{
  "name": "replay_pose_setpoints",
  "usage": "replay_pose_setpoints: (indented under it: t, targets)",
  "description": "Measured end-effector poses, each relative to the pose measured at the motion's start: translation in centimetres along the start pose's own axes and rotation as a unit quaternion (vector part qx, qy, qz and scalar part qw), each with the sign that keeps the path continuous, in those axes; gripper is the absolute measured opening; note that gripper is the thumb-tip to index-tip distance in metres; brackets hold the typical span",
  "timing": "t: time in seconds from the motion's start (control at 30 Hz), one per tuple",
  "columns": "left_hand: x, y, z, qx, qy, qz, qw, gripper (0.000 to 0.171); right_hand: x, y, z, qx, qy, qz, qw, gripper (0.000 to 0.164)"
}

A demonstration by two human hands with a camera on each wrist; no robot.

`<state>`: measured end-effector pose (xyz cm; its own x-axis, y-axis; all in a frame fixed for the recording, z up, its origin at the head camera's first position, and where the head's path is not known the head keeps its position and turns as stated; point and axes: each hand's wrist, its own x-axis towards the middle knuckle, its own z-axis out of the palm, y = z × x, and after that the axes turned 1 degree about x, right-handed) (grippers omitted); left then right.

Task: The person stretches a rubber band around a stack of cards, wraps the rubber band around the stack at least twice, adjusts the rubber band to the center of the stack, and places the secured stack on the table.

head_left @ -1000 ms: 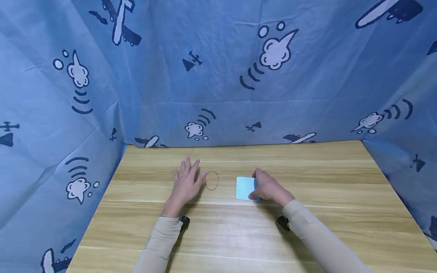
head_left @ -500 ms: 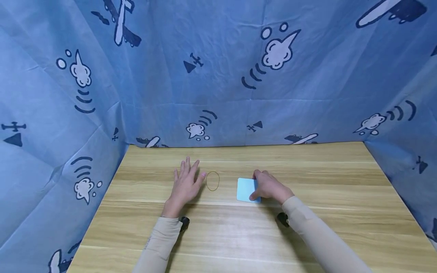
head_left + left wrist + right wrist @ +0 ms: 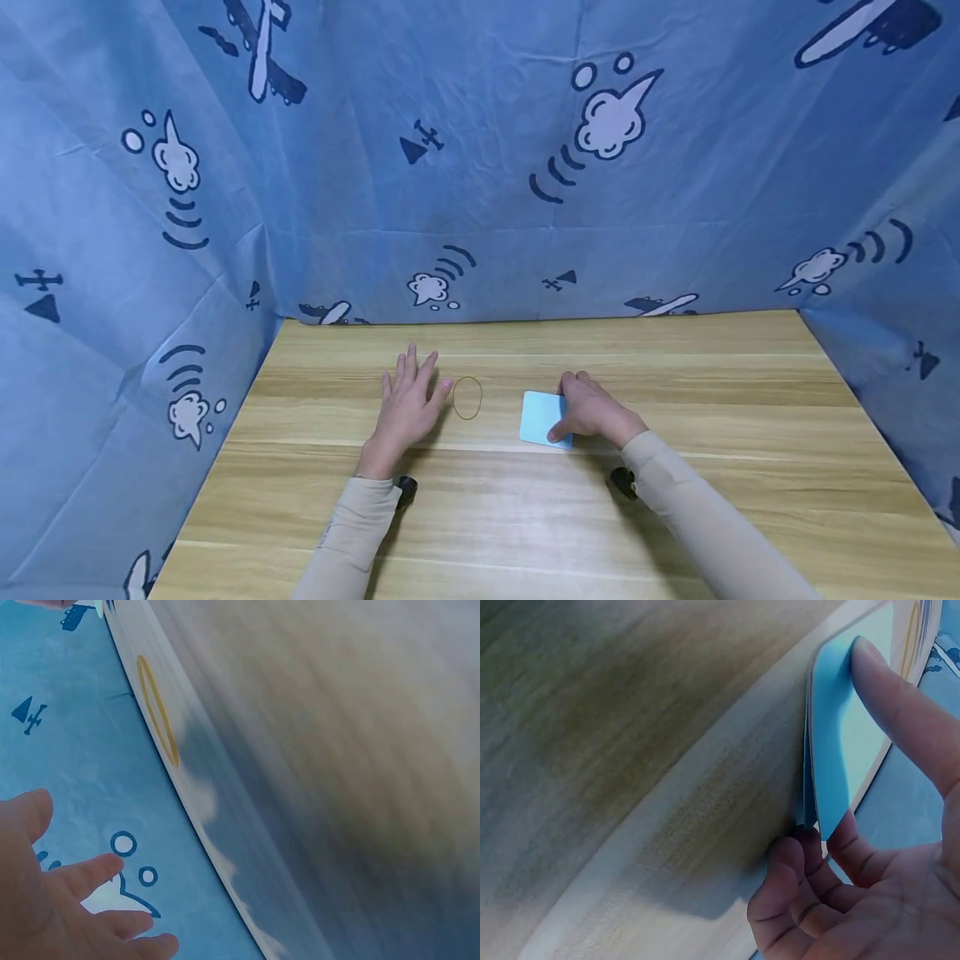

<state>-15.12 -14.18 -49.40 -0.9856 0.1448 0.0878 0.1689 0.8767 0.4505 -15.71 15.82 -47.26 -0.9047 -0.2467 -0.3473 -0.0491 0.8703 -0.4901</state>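
Note:
My right hand (image 3: 592,410) grips a light-blue square card (image 3: 538,418) with rounded corners, at the right of the table's middle. The thumb lies on the card's face near one edge, while curled fingers reach its far edge. Seen from the right wrist, the card (image 3: 832,735) stands slightly off the wood, with a second thin layer showing behind it. My left hand (image 3: 405,408) is spread with straight fingers over the table. Just right of its thumb lies a thin yellow rubber band (image 3: 467,398), forming an oval loop; the left wrist view shows the same band (image 3: 159,712).
The wooden table (image 3: 480,525) has light and dark grain. A blue cloth (image 3: 480,167) printed with planes and clouds rises behind it and along both sides. Black wrist cameras sit under both sleeves.
The blue card has turned slightly clockwise in my right hand's grip. My left hand and the rubber band stay in place; the head view has shifted a little.

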Motion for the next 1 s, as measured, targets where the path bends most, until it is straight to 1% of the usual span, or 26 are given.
replay_pose_setpoints:
  t: [0.33, 0.43, 0.53, 0.63, 0.73, 0.87, 1.0]
  targets:
    - [-0.2, 0.2, 0.0, -0.001, -0.002, -0.003, 1.0000, 0.063, -0.5, 0.2, 0.7, 0.028, 0.043, -0.039, 0.998, 0.068]
    - [-0.2, 0.1, 0.1, -0.002, 0.000, -0.001, 1.0000, 0.062, -0.7, 0.4, 1.0, 0.044, 0.057, -0.048, 0.996, 0.060]
    - [-0.2, 0.0, 0.2, 0.000, -0.001, 0.001, 1.0000, 0.062, -0.9, 0.8, 1.3, 0.061, 0.072, -0.057, 0.994, 0.045]
    - [-0.2, -0.1, 0.3, -0.001, -0.002, 0.000, 1.0000, 0.064, -1.0, 1.2, 1.5, 0.088, 0.084, -0.069, 0.990, 0.030]
    - [-0.3, -0.1, 0.2, -0.006, -0.003, 0.000, 1.0000, 0.064, -1.2, 1.3, 1.5, 0.119, 0.094, -0.083, 0.985, 0.023]
    - [-0.4, -0.1, 0.1, -0.011, -0.003, 0.001, 0.9999, 0.065, -1.5, 1.4, 1.4, 0.152, 0.110, -0.107, 0.976, 0.023]
    - [-0.4, -0.2, 0.2, -0.010, -0.002, 0.001, 0.9999, 0.065, -1.6, 1.7, 1.4, 0.192, 0.111, -0.107, 0.969, 0.026]
